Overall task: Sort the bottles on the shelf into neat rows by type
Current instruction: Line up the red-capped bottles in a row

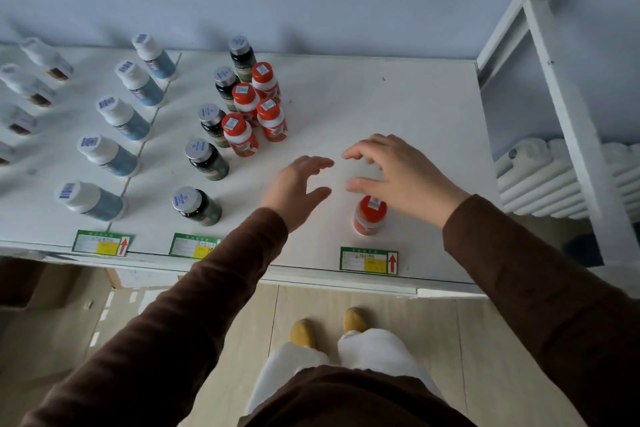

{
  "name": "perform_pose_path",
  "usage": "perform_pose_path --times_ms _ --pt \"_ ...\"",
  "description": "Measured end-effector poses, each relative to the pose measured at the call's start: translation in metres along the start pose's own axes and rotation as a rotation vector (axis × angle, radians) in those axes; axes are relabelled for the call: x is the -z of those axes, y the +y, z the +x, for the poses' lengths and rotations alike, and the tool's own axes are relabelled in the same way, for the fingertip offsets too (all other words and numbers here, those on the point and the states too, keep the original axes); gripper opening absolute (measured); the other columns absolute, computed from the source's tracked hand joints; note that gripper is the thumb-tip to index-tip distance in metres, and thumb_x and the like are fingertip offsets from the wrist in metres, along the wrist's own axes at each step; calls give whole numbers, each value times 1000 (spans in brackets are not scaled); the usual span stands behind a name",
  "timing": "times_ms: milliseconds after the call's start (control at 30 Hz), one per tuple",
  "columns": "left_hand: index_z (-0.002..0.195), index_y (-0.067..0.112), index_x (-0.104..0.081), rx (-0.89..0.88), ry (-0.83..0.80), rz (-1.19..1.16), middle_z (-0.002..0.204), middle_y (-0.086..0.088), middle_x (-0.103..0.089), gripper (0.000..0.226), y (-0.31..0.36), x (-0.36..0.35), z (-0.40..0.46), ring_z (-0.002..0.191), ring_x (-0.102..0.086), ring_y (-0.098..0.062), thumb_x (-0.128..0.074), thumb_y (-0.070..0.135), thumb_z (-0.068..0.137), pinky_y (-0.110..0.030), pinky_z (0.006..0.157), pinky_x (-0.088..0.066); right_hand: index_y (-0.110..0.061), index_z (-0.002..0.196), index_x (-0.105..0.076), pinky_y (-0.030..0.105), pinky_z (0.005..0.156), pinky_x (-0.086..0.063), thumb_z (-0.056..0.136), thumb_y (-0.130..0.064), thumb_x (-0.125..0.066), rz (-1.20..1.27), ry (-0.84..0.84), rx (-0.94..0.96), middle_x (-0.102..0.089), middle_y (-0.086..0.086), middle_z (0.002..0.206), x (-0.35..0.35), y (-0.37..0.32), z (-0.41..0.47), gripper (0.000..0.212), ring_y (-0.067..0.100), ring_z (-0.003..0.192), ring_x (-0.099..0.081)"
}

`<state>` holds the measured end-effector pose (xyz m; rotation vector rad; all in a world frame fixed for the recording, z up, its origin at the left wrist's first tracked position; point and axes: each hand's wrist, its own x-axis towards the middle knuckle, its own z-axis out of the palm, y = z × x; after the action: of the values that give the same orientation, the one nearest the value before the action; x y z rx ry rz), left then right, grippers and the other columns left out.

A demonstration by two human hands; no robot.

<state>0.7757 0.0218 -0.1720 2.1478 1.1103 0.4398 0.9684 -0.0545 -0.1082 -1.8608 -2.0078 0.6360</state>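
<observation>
A: Nearest you are your own brown sleeves (194, 305), reaching over the shelf (398, 97). Both sets of fingers are released and grasping nothing: left hand (294, 189) spread, right hand (398, 173) loosely arched.

B: What could go wrong?

A: The lone orange-capped bottle (370, 215) stands just beneath your right thumb, towards you from the fingertips. Drop that palm carelessly and you would likely topple it off the front edge.

B: And the others?

A: The orange-capped cluster (254, 107) sits beyond your left fingertips, tight against the dark bottle row (207, 156). Dragging one out sideways could knock its neighbours over.
</observation>
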Motion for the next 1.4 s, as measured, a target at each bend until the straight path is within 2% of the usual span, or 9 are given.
perform_pose_path --times_ms 200,467,567,667,833,967,1133,1300,1400 --pt "128 17 -56 172 277 90 127 -2 -58 44 -19 26 16 111 -55 -16 -67 24 86 -33 97 -46 -23 125 -57 20 81 -36 91 -38 -62 -20 85 100 -60 -4 120 2 -31 79 38 6 100 -48" --pt "147 3 -27 327 294 -39 152 -14 -34 68 -44 17 31 142 -29 -25 -61 18 90 -33 117 -24 -23 140 -46 29 94 -39 92 -19 -61 -149 -43 86 -47 6 136 -27 -49 166 51 25 122 -50" --pt "152 4 -12 347 292 -157 159 -14 -20 77 -50 10 40 147 -17 -23 -57 12 91 -24 115 -14 -24 139 -46 37 102 -41 92 -17 -59 -206 -117 90 -44 7 140 -39 -53 183 49 27 124 -50" --pt "153 4 -5 399 302 -278 160 -15 -14 79 -53 4 50 149 -11 -24 -53 3 89 -25 117 -11 -23 133 -51 38 98 -43 91 -18 -61 -227 -93 89 -48 7 136 -44 -54 194 44 27 119 -52" --pt "149 4 -20 419 427 -429 153 -19 -30 70 -50 -4 61 142 -29 -29 -51 -4 86 -26 114 -22 -21 125 -54 32 88 -41 90 -15 -61 -224 -83 74 -54 7 127 -41 -47 197 37 27 112 -55" --pt "127 6 -42 275 525 -527 126 -12 -55 42 -45 0 55 116 -55 -24 -60 10 89 -44 102 -45 -20 125 -58 29 87 -41 91 -26 -61 -55 -78 -16 -60 7 120 -19 -38 184 34 24 107 -57" --pt "120 8 -49 159 261 -707 112 -7 -62 31 -27 21 47 99 -61 -15 -60 20 93 -32 88 -53 -19 115 -66 24 76 -42 88 -39 -65 111 25 -147 -64 -3 100 20 -24 152 33 10 83 -59" --pt "125 9 -55 190 -192 -1149 118 -12 -64 32 4 40 47 109 -61 -23 -49 26 98 -35 102 -48 -16 92 -67 25 62 -42 79 -62 -66 316 147 -283 -62 -9 76 49 -11 113 48 3 62 -52" --pt "129 1 -52 278 -366 -1369 121 -24 -61 47 22 42 48 108 -63 -30 -46 34 95 -37 100 -50 -17 81 -58 20 56 -37 75 -67 -67 443 226 -355 -53 -14 63 59 -8 96 51 -4 50 -46"
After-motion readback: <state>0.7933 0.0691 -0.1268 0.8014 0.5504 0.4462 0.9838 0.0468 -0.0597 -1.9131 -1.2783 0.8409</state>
